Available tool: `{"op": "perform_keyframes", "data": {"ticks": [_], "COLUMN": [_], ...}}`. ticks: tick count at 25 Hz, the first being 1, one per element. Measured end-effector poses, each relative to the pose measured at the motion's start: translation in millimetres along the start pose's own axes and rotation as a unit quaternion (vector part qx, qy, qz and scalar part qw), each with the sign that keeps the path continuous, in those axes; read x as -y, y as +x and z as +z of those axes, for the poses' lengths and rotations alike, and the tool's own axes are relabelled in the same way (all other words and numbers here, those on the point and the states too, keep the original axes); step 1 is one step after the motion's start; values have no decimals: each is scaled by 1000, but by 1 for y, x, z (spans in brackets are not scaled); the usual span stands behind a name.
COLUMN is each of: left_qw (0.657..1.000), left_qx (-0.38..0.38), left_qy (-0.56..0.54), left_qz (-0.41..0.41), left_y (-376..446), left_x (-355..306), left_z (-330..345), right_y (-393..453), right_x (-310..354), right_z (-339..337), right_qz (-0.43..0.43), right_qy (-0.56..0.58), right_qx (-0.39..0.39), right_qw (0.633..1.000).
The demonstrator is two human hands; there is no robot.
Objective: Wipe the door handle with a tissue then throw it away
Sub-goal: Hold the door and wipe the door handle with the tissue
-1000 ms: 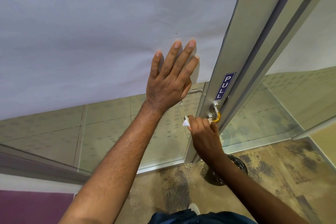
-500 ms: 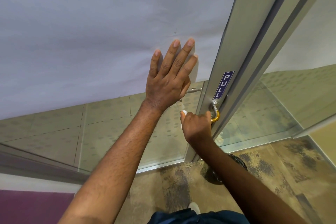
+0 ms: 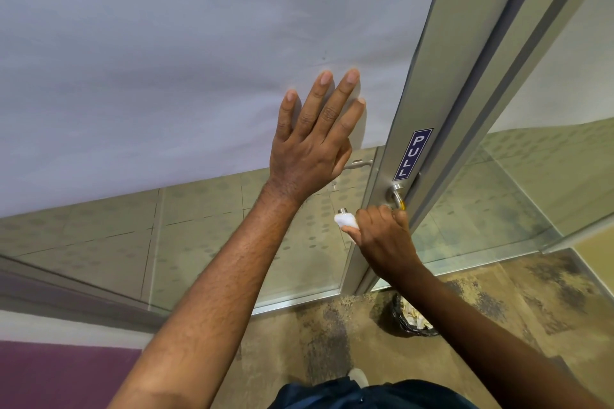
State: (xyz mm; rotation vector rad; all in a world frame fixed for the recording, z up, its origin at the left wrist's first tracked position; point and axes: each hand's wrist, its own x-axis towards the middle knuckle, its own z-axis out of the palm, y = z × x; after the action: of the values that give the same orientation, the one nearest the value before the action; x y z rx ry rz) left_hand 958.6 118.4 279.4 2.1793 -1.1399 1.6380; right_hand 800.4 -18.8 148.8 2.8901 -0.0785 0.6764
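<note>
At the door's edge, right hand [image 3: 382, 236] was clenched around the tissue [image 3: 345, 220], wrapped on the lever handle [image 3: 397, 196] below the PULL sticker [image 3: 413, 153]. Left hand [image 3: 315, 143] lay flat and spread on the frosted panel [image 3: 166, 60], grasping nothing. Best practice, I'd say: brace the door, twist along the full lever, cover the end cap, then drop the tissue in the bin [image 3: 412, 319] below.

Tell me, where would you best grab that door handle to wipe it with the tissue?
Grip the door handle along its straight horizontal bar, coming from above so the fingers wrap over it, as the right hand does. The bar juts out from its round base by the door frame, leaving the free end open; the tissue bunched in the grip can slide along it.
</note>
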Motion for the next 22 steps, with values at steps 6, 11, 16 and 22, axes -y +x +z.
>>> {"op": "perform_keyframes", "data": {"ticks": [6, 11, 16, 22], "left_qw": [1000, 1000, 1000, 1000], "left_qx": [12, 10, 15, 12], "left_qy": [1, 2, 2, -4], "left_qz": [1, -1, -1, -1], "left_y": [-1, 0, 0, 0], "left_x": [1, 1, 1, 1], "left_z": [-1, -1, -3, -3], "right_y": [24, 21, -11, -18], "right_x": [20, 50, 38, 13], "right_z": [-18, -16, -6, -8], "right_qz": [47, 109, 84, 44], "right_qy": [-31, 59, 122, 76], "right_qx": [-86, -33, 20, 23], "right_qw": [995, 992, 989, 996]}}
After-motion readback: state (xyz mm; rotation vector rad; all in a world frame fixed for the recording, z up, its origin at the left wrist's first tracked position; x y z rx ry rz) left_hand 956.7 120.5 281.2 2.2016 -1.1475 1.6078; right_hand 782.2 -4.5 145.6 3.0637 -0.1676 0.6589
